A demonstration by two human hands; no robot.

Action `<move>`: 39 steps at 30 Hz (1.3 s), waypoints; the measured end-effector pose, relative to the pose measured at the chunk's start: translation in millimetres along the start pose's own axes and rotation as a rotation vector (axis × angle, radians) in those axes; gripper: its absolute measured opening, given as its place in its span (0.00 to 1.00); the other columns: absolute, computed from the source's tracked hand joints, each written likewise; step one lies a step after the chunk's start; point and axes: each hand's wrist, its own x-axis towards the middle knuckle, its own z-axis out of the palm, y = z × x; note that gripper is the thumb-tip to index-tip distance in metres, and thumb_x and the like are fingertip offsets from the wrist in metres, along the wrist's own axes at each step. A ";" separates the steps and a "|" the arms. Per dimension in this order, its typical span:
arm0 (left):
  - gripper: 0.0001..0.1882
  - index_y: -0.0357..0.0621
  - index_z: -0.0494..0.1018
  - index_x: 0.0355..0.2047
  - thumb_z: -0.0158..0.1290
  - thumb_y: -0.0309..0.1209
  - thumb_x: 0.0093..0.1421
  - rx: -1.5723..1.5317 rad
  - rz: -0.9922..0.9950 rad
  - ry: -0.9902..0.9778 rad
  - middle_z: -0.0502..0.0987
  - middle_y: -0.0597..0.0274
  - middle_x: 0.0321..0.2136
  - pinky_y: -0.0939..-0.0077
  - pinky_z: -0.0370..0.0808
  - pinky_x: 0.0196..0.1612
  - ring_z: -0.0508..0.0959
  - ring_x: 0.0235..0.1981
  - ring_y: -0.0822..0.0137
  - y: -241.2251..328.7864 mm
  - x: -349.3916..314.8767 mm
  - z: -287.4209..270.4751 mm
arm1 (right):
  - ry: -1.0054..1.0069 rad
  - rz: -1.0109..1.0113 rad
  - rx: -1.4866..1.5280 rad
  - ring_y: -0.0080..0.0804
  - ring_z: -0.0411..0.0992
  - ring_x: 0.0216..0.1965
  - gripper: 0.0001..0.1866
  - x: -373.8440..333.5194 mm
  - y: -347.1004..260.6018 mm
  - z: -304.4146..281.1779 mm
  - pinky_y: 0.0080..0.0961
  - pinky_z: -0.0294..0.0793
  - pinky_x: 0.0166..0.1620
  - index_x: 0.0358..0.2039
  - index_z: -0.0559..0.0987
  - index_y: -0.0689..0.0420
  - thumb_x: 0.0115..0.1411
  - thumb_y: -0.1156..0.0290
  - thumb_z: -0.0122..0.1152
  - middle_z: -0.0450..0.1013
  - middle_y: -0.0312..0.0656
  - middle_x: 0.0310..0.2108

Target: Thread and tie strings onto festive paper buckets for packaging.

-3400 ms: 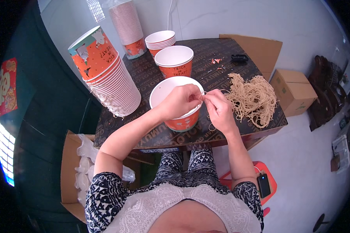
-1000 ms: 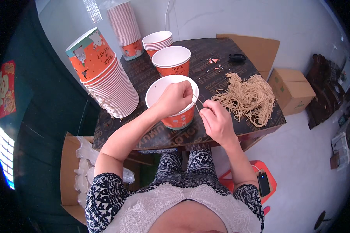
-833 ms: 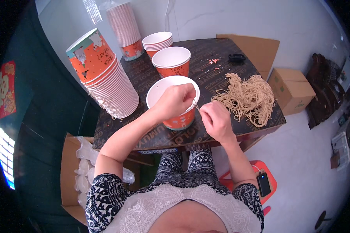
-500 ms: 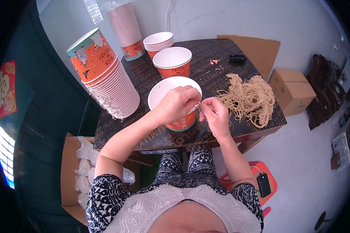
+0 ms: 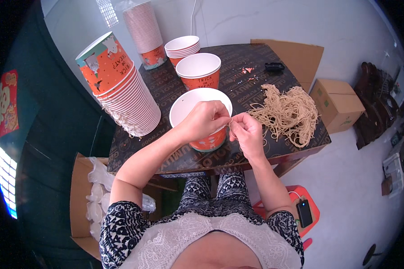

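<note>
An orange paper bucket (image 5: 207, 142) with a white inside stands upright near the table's front edge. Over its right rim, my left hand (image 5: 205, 120) is closed in a pinch. Just beside it, my right hand (image 5: 248, 133) also pinches, its fingertips almost meeting the left ones. Between them runs a thin strand of beige cord, largely hidden by the fingers. To the right of my right hand lies a loose, tangled heap of the same beige cord (image 5: 287, 114).
Left on the table (image 5: 238, 51) leans a tall stack of nested buckets (image 5: 134, 103), cords hanging along its side. Behind are more nested buckets (image 5: 199, 67), a bagged stack (image 5: 143, 31), a small black object (image 5: 274, 67) and scattered orange bits (image 5: 247, 71). Cardboard boxes (image 5: 336, 105) flank the table.
Both hands stay at the bucket's rim with only slight finger movement. My fingertips have drawn a little closer together around the cord.
</note>
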 end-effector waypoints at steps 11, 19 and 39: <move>0.05 0.34 0.79 0.28 0.61 0.25 0.55 -0.205 -0.138 -0.128 0.80 0.58 0.22 0.74 0.74 0.30 0.78 0.24 0.71 -1.0 3.4 -5.7 | 0.002 -0.069 0.082 0.16 0.67 0.19 0.08 1.2 11.0 1.3 0.13 0.63 0.24 0.32 0.74 0.63 0.65 0.73 0.60 0.70 0.33 0.19; 0.04 0.35 0.79 0.28 0.60 0.24 0.56 -0.363 -0.327 -0.200 0.77 0.66 0.20 0.80 0.69 0.25 0.72 0.22 0.78 -5.6 2.6 -12.1 | 0.005 -0.059 -0.127 0.12 0.62 0.21 0.09 -12.9 -2.7 -10.1 0.12 0.59 0.24 0.32 0.75 0.62 0.67 0.70 0.56 0.67 0.29 0.21; 0.17 0.39 0.73 0.48 0.58 0.31 0.59 -0.025 0.018 -0.114 0.74 0.58 0.28 0.69 0.74 0.33 0.77 0.30 0.65 1.0 -20.4 -24.1 | 0.035 -0.347 -0.624 0.23 0.70 0.21 0.02 -15.4 -4.2 -39.3 0.21 0.68 0.26 0.30 0.77 0.63 0.61 0.80 0.58 0.72 0.40 0.21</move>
